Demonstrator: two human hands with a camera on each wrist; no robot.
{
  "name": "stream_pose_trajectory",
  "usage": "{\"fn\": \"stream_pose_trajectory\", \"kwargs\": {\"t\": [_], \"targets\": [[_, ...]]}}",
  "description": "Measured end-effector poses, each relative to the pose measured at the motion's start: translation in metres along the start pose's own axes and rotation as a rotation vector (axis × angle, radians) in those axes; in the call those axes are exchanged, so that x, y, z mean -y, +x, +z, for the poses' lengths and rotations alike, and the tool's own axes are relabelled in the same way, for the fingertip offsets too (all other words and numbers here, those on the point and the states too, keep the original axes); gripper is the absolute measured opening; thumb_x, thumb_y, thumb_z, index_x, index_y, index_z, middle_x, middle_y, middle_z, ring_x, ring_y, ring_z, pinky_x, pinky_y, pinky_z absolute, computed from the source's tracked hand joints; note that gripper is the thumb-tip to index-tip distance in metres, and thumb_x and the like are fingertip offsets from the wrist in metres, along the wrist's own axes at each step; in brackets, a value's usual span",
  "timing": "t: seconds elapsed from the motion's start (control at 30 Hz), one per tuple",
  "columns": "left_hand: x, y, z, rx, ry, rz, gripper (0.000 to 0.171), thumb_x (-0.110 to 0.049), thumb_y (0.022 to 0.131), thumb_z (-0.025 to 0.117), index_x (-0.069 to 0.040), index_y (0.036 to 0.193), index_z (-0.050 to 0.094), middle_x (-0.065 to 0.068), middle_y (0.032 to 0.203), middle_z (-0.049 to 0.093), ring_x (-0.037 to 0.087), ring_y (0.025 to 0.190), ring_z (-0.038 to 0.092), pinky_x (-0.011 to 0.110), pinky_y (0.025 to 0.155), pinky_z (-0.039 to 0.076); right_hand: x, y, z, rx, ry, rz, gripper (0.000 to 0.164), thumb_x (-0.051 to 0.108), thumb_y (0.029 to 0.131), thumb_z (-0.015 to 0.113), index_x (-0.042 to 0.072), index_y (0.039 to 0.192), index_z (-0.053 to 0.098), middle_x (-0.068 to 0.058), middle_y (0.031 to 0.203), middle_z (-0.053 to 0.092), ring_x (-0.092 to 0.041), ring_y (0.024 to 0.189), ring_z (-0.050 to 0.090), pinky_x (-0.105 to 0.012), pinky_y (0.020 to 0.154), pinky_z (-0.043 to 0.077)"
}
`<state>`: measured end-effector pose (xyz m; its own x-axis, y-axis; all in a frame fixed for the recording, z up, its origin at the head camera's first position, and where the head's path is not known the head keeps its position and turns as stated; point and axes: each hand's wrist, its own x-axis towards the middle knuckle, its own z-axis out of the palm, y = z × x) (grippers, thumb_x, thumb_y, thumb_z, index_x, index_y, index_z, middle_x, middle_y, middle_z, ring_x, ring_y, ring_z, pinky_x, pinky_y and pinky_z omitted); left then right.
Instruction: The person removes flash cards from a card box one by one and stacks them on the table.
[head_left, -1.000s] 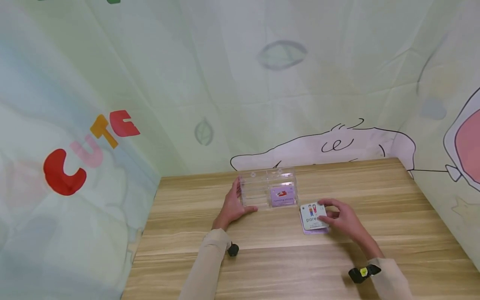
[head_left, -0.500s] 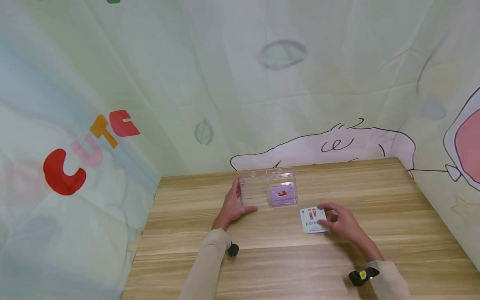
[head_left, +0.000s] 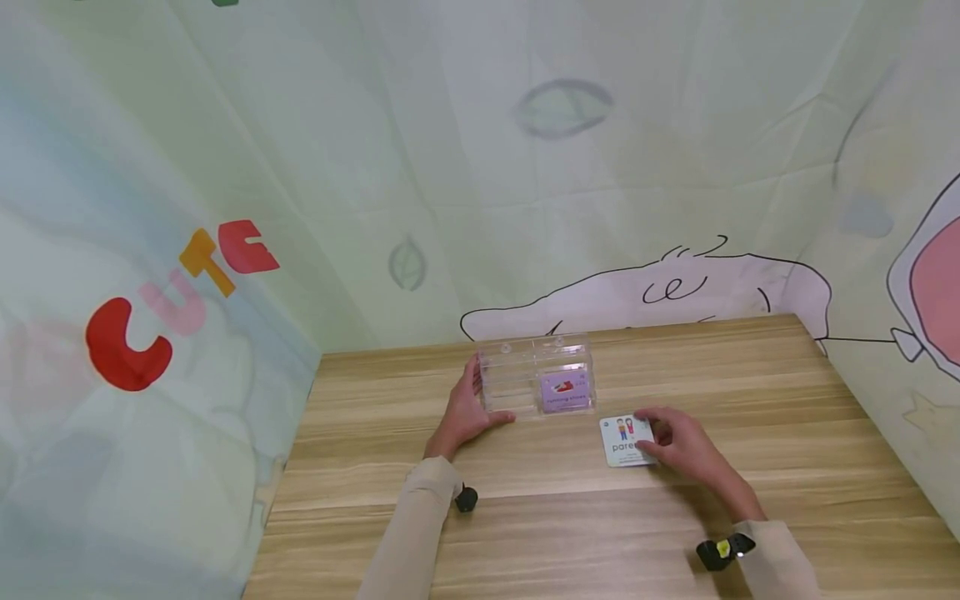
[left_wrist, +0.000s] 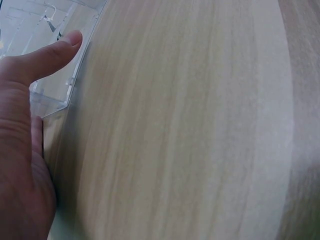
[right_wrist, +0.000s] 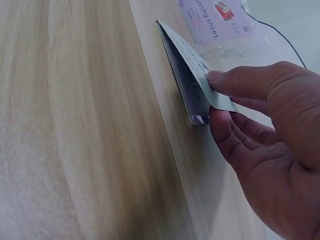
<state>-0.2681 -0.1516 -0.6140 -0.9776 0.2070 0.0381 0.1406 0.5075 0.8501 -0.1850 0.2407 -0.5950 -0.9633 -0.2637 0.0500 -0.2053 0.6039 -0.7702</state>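
Observation:
A clear plastic card box (head_left: 508, 357) stands toward the table's back edge, with a purple "running shoes" card (head_left: 567, 390) in its right-hand compartment. My left hand (head_left: 462, 410) holds the box's left side, its thumb lying along the front edge. To the right of the box is a white card (head_left: 621, 442) showing two figures and partly covered lettering. My right hand (head_left: 688, 446) pinches its right edge between thumb and fingers. In the right wrist view the white card (right_wrist: 186, 52) slants up on the pinched side, with purple card (right_wrist: 200, 106) beneath it.
The wooden table (head_left: 525, 517) meets a printed fabric backdrop (head_left: 450, 208) behind and at both sides. A black wrist camera (head_left: 467, 499) sits at the left cuff, another black wrist camera (head_left: 712, 557) at the right one.
My right hand has lowered the white card slightly toward me, so it now covers the purple card that showed below it in the head view. The left hand and box stay put.

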Motion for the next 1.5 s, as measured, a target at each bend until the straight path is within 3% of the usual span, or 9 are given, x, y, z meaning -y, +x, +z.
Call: {"fn": "stream_pose_trajectory", "kwargs": {"t": [0.57,0.83,1.13,1.5], "targets": [[0.001,0.0,0.0,0.0,0.005,0.004,0.137,-0.031,0.065,0.102,-0.009,0.165,0.011,0.019,0.163,0.035,0.029,0.147,0.041,0.034,0.121,0.034,0.004,0.001,0.003,-0.015,-0.102,-0.049,0.042,-0.001,0.082,0.084,-0.007,0.121,0.07,-0.016,0.101,0.062,-0.014,0.075,0.057,-0.024,0.06,0.051],[0.002,0.0,0.001,-0.002,0.003,0.016,0.136,-0.031,0.066,0.101,-0.008,0.165,0.011,0.019,0.163,0.035,0.029,0.148,0.04,0.036,0.121,0.034,0.012,0.003,0.002,0.024,-0.145,-0.007,0.042,-0.002,0.083,0.082,-0.008,0.122,0.069,-0.017,0.1,0.058,-0.016,0.074,0.05,-0.023,0.058,0.044],[0.001,0.0,0.0,0.001,0.002,0.007,0.135,-0.028,0.067,0.101,-0.008,0.165,0.01,0.018,0.163,0.035,0.028,0.148,0.04,0.035,0.121,0.034,0.017,0.004,0.001,0.057,-0.17,0.043,0.039,0.001,0.085,0.082,-0.009,0.121,0.07,-0.017,0.104,0.058,-0.019,0.078,0.053,-0.025,0.061,0.047],[0.001,0.0,0.001,-0.003,0.002,0.01,0.135,-0.027,0.066,0.101,-0.007,0.165,0.011,0.019,0.163,0.036,0.029,0.148,0.04,0.036,0.121,0.034,0.017,0.004,0.0,0.059,-0.165,0.037,0.037,0.004,0.087,0.081,-0.01,0.119,0.068,-0.014,0.1,0.06,-0.021,0.084,0.059,-0.03,0.067,0.055]]}}
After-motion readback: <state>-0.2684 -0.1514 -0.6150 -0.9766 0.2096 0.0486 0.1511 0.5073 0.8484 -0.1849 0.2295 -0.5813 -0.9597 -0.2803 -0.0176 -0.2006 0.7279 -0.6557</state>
